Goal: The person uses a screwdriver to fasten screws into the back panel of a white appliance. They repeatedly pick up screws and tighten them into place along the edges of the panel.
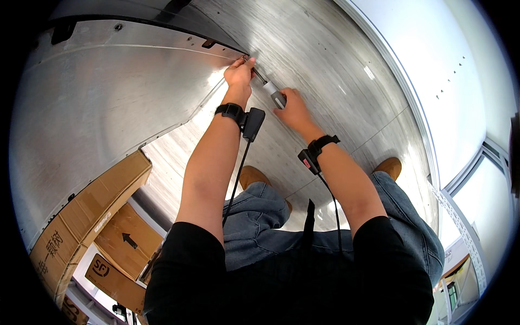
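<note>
My right hand (pixel 293 110) is closed round the grey and white handle of a screwdriver (pixel 274 93). Its thin shaft slants up and left to the corner of a large silver metal panel (pixel 130 81). At that corner, my left hand (pixel 239 73) has its fingers drawn together beside the shaft's far end. What these fingers pinch is too small to make out, and the screwdriver's tip is hidden by them. Small holes and a dark slot (pixel 208 43) run along the panel's upper edge.
Several brown cardboard boxes (pixel 127 238) stand at the lower left by the panel. Grey wood-look floor (pixel 336 65) lies beyond my hands. White panels (pixel 433 70) with a metal frame rise on the right. Black devices with cables are strapped to both wrists.
</note>
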Available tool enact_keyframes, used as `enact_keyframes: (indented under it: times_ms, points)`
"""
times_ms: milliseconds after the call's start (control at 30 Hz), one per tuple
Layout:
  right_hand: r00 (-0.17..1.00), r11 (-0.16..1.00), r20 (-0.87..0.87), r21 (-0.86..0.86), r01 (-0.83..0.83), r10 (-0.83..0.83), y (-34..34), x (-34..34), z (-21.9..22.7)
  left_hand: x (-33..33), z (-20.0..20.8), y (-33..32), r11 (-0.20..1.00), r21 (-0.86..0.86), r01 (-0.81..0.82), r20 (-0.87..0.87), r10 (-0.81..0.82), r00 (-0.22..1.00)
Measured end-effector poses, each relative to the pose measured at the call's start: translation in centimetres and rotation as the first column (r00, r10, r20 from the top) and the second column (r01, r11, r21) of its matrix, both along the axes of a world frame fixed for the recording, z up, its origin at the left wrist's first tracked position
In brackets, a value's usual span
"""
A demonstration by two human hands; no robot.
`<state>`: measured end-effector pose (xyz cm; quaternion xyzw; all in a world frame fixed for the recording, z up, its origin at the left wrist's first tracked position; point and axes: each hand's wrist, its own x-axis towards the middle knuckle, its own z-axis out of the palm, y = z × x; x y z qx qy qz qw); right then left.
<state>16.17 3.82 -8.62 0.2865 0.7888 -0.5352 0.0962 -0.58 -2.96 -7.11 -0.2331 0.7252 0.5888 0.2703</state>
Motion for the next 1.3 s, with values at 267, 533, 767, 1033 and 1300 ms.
enact_keyframes:
  times_ms: [267, 533, 767, 1033, 1300]
  points:
    - [0.947, 0.493, 0.287, -0.809, 0.322, -0.148, 1.8, 0.1, 1.1, -0.4, -0.2, 0.0, 0.998, 0.037, -0.047, 0.054, 0.045, 0.998]
    - [0.994, 0.881, 0.056, -0.462, 0.106, -0.091, 0.9, 0.3, -1.2, -0.2, 0.2, 0.4, 0.996, 0.040, -0.078, 0.045, 0.076, 0.996]
    - [0.990, 0.906, 0.042, -0.400, 0.138, -0.132, 0.1, 0.4, -0.3, -0.4, 0.2, 0.4, 0.997, -0.031, -0.070, 0.049, 0.071, 0.996]
    - [0.946, 0.635, 0.245, -0.701, 0.325, -0.213, 1.5, 0.3, -0.3, -0.3, -0.3, -0.3, 0.993, 0.100, -0.056, 0.040, 0.052, 0.998]
    - [0.986, 0.969, -0.074, -0.209, 0.131, -0.149, 0.0, 0.6, -1.4, -0.4, 0.9, 0.2, 0.987, 0.124, -0.103, 0.087, 0.093, 0.992]
